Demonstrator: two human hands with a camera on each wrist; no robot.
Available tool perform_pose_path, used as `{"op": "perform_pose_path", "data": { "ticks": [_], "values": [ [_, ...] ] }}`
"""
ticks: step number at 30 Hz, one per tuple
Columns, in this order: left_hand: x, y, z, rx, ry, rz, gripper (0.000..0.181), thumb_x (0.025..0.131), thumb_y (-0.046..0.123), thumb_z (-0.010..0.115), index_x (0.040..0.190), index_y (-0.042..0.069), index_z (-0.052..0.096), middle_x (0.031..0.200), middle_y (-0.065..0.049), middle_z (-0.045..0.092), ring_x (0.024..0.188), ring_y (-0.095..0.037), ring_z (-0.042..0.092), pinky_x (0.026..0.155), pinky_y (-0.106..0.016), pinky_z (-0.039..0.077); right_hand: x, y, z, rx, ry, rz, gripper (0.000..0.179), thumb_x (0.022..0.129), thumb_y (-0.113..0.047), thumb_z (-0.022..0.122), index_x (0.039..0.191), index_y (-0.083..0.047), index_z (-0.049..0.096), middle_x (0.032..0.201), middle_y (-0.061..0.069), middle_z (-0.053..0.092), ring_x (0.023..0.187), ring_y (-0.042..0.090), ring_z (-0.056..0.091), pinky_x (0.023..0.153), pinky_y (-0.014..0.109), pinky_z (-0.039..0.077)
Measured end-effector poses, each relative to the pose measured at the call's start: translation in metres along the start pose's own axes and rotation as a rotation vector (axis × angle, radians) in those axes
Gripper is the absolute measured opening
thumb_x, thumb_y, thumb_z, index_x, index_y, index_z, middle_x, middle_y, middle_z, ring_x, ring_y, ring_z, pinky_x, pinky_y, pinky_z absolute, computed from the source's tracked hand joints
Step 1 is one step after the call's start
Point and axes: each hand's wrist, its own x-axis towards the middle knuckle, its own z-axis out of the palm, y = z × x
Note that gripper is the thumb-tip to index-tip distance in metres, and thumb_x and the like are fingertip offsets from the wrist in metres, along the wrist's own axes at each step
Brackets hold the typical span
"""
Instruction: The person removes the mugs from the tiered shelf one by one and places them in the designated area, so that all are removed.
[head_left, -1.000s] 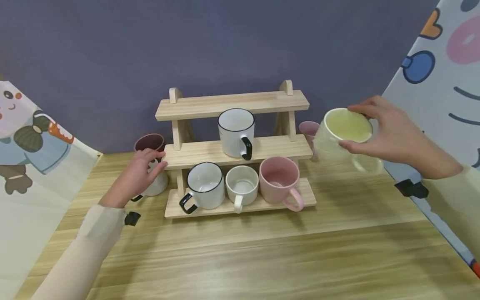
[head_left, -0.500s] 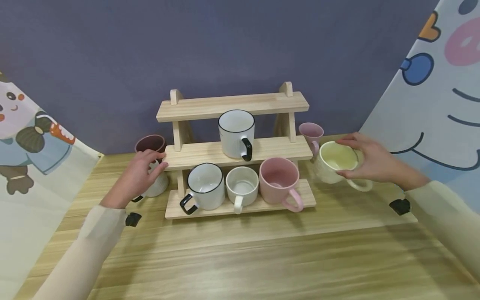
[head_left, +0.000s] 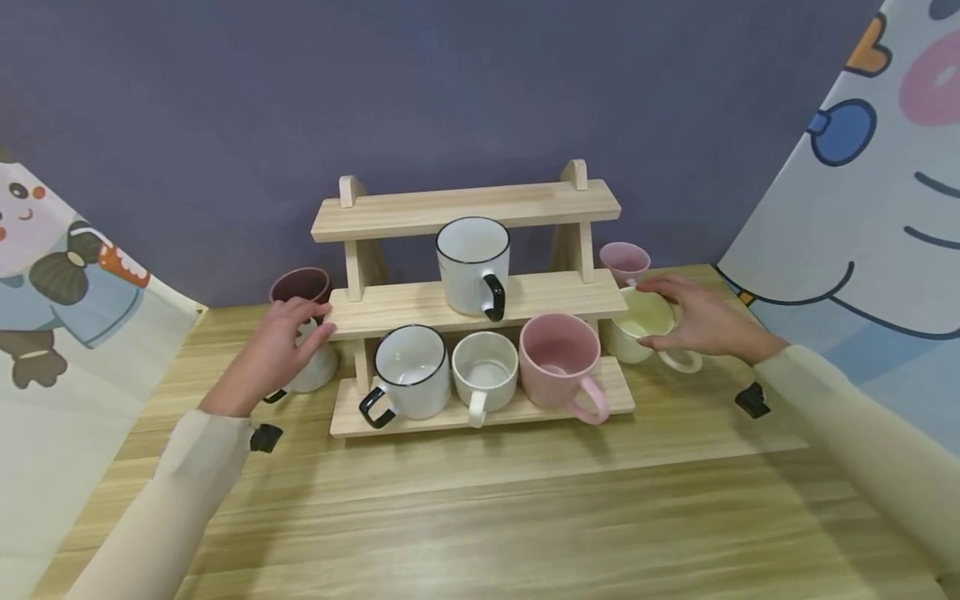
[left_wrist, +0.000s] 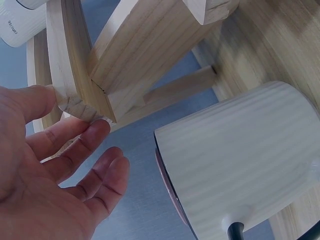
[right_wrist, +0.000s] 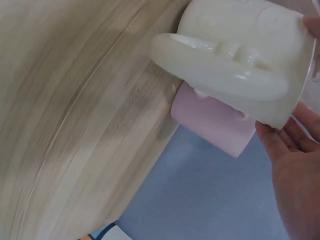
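Note:
My right hand grips a pale yellow mug by its rim, low at the right end of the tiered wooden rack. In the right wrist view the yellow mug overlaps a pink cup behind it; whether its base touches the table cannot be told. At the rack's left end, my left hand pinches the end of the middle shelf, thumb on one face and fingertips on the other. Beside that hand, a white mug with a black handle stands close by.
A black-rimmed white mug stands on the middle shelf. Along the bottom shelf are another white mug, a small cream mug and a pink mug. A maroon mug is behind the left hand. A dark backdrop rises behind.
The right hand has brought the yellow mug down and leftward, close to the rack's right end and in front of the pink cup. The left hand has stayed on the shelf.

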Motion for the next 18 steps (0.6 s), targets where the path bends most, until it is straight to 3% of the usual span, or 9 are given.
{"op": "perform_pose_path", "data": {
  "ticks": [7, 13, 18],
  "values": [
    [0.0, 0.0, 0.0, 0.005, 0.003, 0.001, 0.035, 0.097, 0.019, 0.055, 0.118, -0.009, 0.058, 0.113, -0.022, 0.055, 0.093, -0.037, 0.048, 0.077, -0.049, 0.043, 0.008, 0.004, 0.007, 0.057, 0.005, 0.007, 0.084, 0.064, -0.033, 0.087, 0.131, 0.002, 0.05, 0.124, 0.02, 0.053, 0.106, 0.035, 0.052, 0.085, 0.05, 0.042],
    [0.001, -0.001, 0.001, 0.008, 0.006, 0.008, 0.034, 0.097, 0.018, 0.055, 0.118, -0.009, 0.058, 0.112, -0.022, 0.055, 0.092, -0.035, 0.047, 0.076, -0.049, 0.042, 0.009, 0.013, 0.005, 0.075, -0.03, 0.105, 0.087, 0.07, -0.037, 0.083, 0.137, 0.003, 0.043, 0.132, 0.023, 0.047, 0.117, 0.04, 0.046, 0.093, 0.055, 0.037],
    [0.0, -0.001, 0.001, 0.009, 0.01, 0.015, 0.034, 0.097, 0.018, 0.055, 0.118, -0.009, 0.058, 0.111, -0.022, 0.055, 0.091, -0.035, 0.047, 0.076, -0.049, 0.042, 0.012, 0.021, 0.005, 0.122, -0.044, 0.122, 0.086, 0.071, -0.04, 0.082, 0.136, 0.001, 0.043, 0.133, 0.022, 0.048, 0.119, 0.038, 0.045, 0.095, 0.055, 0.036]
  ]
}}
